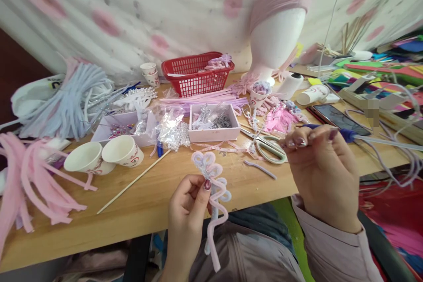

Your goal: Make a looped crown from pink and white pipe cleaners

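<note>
Pale pink and blue are worn by the pipe-cleaner piece, bold red by the basket, while the white cloth is blotched pink

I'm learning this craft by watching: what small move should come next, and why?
Probably bring the blue tool in the right hand toward the looped piece: the left hand already pinches that piece near its loops, and the tool is apart from it.
</note>
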Demonstrator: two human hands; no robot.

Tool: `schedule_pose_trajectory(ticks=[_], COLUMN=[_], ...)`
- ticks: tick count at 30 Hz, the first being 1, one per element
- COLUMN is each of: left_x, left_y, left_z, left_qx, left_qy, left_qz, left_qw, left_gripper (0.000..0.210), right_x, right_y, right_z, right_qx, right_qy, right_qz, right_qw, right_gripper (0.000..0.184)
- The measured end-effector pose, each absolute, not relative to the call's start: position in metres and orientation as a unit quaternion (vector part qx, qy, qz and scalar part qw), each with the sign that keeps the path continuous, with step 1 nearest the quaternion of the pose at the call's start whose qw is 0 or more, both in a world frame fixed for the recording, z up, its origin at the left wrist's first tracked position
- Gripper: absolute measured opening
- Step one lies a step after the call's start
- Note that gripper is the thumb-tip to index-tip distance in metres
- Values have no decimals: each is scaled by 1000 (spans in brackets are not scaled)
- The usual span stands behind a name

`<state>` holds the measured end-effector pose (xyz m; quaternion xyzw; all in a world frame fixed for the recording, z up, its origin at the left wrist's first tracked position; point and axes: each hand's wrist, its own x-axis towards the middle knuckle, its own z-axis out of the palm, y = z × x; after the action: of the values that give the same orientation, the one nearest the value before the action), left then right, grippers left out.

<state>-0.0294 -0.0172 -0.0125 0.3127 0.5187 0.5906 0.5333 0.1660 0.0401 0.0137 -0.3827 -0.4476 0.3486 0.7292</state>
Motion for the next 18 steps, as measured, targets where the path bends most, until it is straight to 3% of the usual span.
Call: schedule_pose_trajectory(ticks=[4,9,14,18], left_x=[-28,-29,-30,-29], left_y=[-14,-13,-12,-13], left_z=[-13,-16,-16,-14], left_qx=[313,314,318,319], left_qy=[508,505,507,510], left_qz=[594,602,606,609], left_qw=[540,533,524,517], left_gripper=[34,34,35,32], right_x=[162,152,153,157], right_y=[41,41,45,47], right_z=[16,9,-7,-12], right_qx=[-309,-347,-456,-478], right_qy=[-391,-470,-461,-453], right_qz=[437,458,459,437], right_qw=[749,670,608,612], right_gripper=[38,50,27,36])
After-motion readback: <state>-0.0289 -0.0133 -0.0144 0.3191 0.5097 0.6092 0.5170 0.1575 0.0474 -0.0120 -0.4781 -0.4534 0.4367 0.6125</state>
